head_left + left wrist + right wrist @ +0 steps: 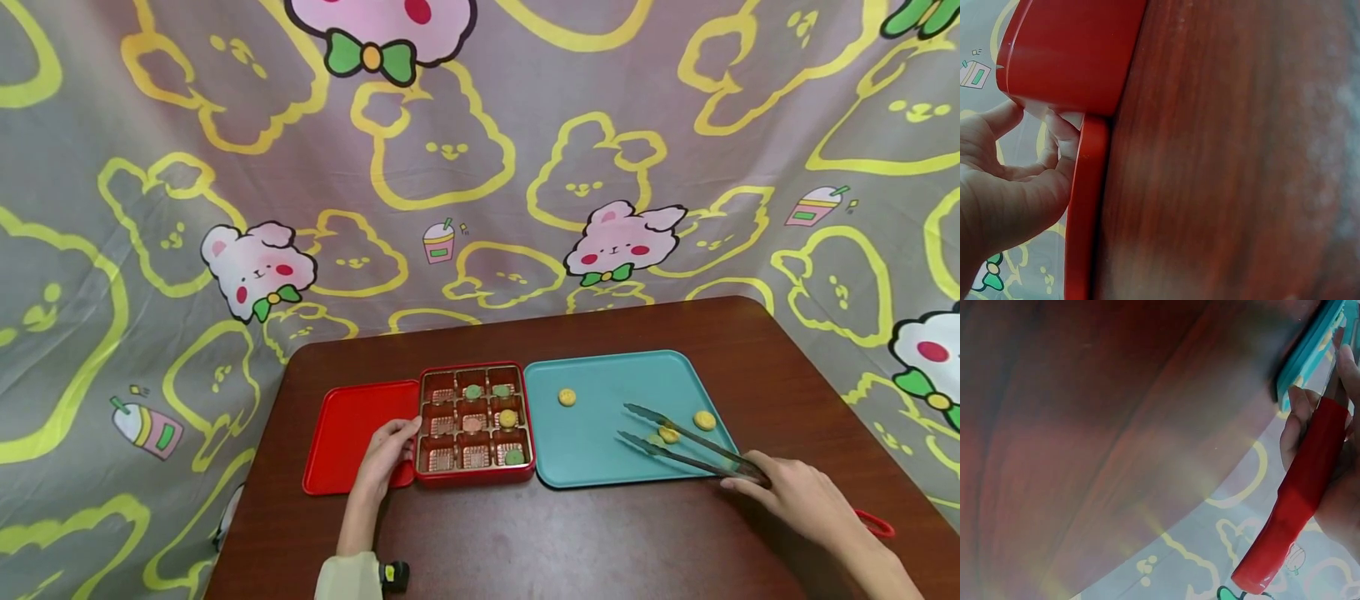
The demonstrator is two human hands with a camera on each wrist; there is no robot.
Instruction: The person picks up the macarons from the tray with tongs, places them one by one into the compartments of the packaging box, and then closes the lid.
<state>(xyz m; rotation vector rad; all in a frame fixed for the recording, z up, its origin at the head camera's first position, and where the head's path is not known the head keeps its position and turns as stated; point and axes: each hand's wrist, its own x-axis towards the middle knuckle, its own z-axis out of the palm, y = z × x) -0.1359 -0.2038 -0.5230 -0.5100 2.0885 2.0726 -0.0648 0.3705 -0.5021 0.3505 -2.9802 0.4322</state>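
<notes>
My left hand (390, 450) rests its fingertips against the left wall of a red box (476, 479). In the left wrist view, bent fingers (1063, 134) touch that wall beside the rim. My right hand (802, 496) grips metal tongs (693, 458) by their red handle (1310, 469). The tong tips are spread over a teal tray (600, 467), with a yellow cookie (669, 433) and a greenish one (656, 440) between the arms. More yellow cookies lie on the tray, one toward the back left (567, 397) and one at the right (704, 420).
The box holds a gold divider insert (442, 457) with several compartments. Green, pink (472, 425) and yellow cookies (507, 418) sit in some of them. A flat red lid (337, 442) lies left of the box. A patterned curtain (480, 275) hangs behind the brown table (562, 542).
</notes>
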